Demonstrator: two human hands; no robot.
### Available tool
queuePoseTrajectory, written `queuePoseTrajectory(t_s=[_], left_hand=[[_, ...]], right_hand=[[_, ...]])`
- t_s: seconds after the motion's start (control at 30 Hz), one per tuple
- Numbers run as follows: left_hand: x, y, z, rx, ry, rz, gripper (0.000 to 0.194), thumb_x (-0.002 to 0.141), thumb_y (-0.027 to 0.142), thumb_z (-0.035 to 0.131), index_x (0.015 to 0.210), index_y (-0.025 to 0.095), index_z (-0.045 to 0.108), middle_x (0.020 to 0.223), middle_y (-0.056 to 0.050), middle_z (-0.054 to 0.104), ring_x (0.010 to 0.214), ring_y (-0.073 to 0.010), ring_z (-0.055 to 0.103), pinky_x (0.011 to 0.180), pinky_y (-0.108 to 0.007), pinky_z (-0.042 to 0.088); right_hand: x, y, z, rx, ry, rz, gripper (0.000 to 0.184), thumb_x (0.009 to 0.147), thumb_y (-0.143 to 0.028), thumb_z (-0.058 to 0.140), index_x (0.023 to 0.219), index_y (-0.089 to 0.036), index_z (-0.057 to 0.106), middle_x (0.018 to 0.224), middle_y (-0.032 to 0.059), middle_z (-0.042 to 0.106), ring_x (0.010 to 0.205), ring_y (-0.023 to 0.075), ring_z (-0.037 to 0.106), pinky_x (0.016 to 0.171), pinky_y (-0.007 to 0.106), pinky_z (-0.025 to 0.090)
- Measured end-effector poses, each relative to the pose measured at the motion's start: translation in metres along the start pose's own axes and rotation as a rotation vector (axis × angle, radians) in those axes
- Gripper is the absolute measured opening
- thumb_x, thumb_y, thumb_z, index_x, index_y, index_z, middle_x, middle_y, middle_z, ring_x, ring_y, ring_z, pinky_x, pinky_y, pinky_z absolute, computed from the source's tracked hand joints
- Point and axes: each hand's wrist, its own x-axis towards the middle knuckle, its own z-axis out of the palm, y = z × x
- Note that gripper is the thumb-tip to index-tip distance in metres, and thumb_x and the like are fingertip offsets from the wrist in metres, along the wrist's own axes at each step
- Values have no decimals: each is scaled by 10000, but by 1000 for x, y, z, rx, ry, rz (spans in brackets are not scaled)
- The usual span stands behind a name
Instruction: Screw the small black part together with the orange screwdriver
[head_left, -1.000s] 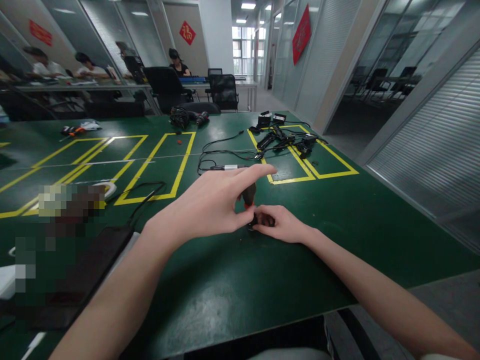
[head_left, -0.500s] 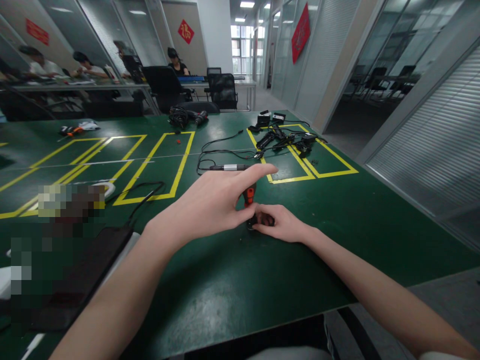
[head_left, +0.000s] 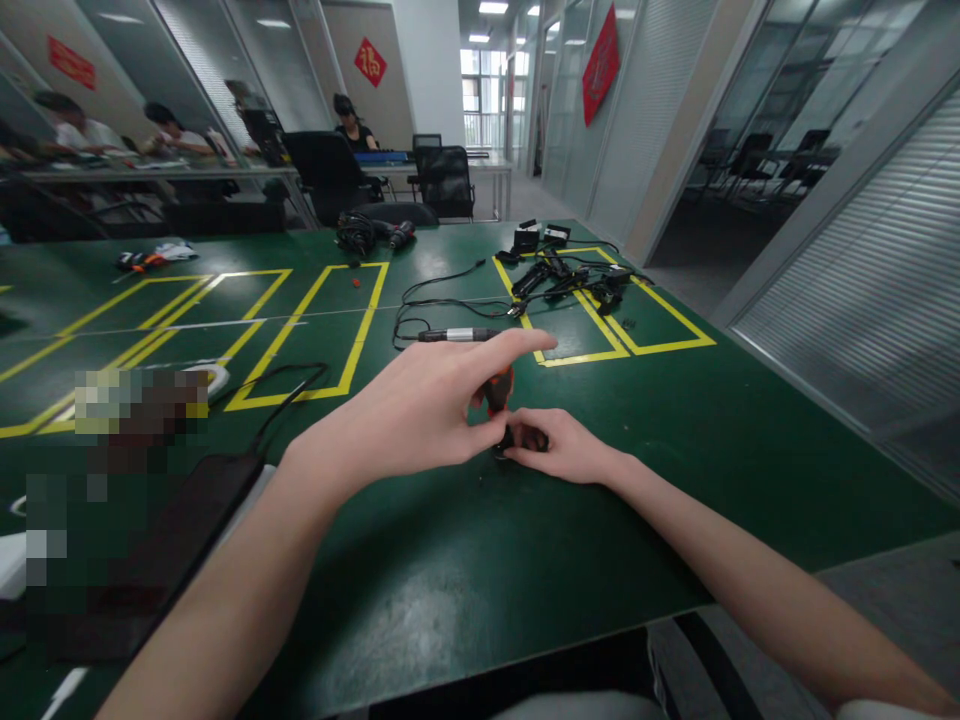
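Observation:
My left hand [head_left: 420,410] is closed around the upper part of an upright screwdriver [head_left: 498,392] with a black and red-orange handle. Its index finger stretches forward past the handle, and the palm hides the tool's top. Low on the green table [head_left: 420,620], my right hand [head_left: 559,445] pinches a small black part [head_left: 504,443] at the screwdriver's lower end. Fingers cover most of that part, so its kind does not show. Just beyond my left hand lies a pen-like black and silver tool [head_left: 457,335] with a cable.
Black cables and small devices [head_left: 559,280] lie in a heap at the back right, among yellow tape outlines [head_left: 367,330]. A power drill [head_left: 401,235] and coiled cable [head_left: 356,232] sit at the far edge. Left of my forearm is a dark flat case [head_left: 187,530]. People sit at desks beyond.
The screwdriver handle has turned a little, showing a different side of its red-orange pattern. My left hand has shifted very slightly left; my right hand stays in place.

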Motion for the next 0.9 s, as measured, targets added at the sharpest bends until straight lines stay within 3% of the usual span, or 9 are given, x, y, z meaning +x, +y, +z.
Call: queuePoseTrajectory(t_s=[0.43,0.67,0.9], left_hand=[[0,-1,0,1,4,-9,649,883,177,639,1499,279,464,998,0,741,840,-162,706,733,-237,497],[0,-2,0,9,4,-5,682,877,197,667,1518,276,447,1158,-37,738,960,-196,721,783,-256,525],[0,-2,0,42,28,-17,621,883,215,657,1478,271,488,1181,-38,740,995,-214,730,823,-278,537]], right_hand=[[0,-1,-1,5,-3,-7,136,920,-273,727,994,-190,650,792,-23,659,650,132,568,642,257,393],[0,-2,-1,-1,1,7,141,924,-286,722,999,-187,653,798,-15,670,647,133,562,646,261,394],[0,-1,0,-1,1,-6,135,923,-276,726,995,-187,656,784,-22,662,641,130,563,644,256,391]])
